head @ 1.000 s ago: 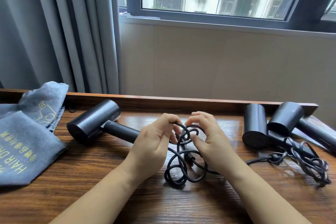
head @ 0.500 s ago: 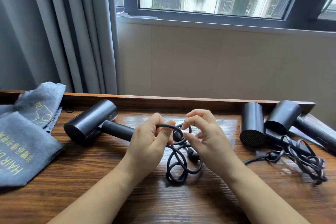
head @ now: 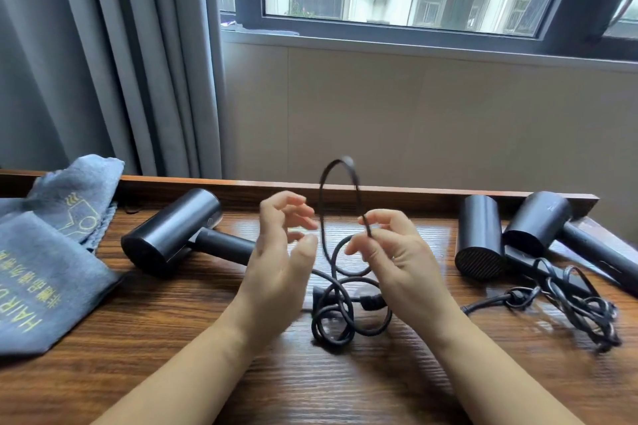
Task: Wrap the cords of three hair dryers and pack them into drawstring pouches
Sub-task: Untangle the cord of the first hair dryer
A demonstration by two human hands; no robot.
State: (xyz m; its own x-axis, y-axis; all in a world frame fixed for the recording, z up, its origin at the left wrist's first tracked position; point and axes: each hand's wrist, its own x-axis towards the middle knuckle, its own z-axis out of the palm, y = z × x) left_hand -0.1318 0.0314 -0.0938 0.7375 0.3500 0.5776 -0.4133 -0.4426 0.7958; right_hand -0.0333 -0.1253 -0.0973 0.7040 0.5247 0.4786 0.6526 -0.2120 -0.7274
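A black hair dryer [head: 172, 233] lies on the wooden table [head: 172, 338] left of my hands. Its black cord [head: 340, 307] lies in loose coils between my wrists, and one loop stands up above my fingers. My right hand [head: 397, 259] pinches that loop between thumb and fingertips. My left hand [head: 279, 252] hovers beside the loop with fingers spread and holds nothing. Two more black dryers [head: 478, 238] [head: 538, 222] lie at the right with a tangled cord [head: 569, 304] in front of them. Grey drawstring pouches [head: 45, 272] with yellow print lie at the far left.
A raised wooden ledge [head: 397, 190] runs along the table's far edge below a beige wall and a window. Grey curtains [head: 114, 55] hang at the back left.
My left hand has let go of the cord and opened. My right hand has lifted a loop of the cord up above the table. The coils below have loosened.
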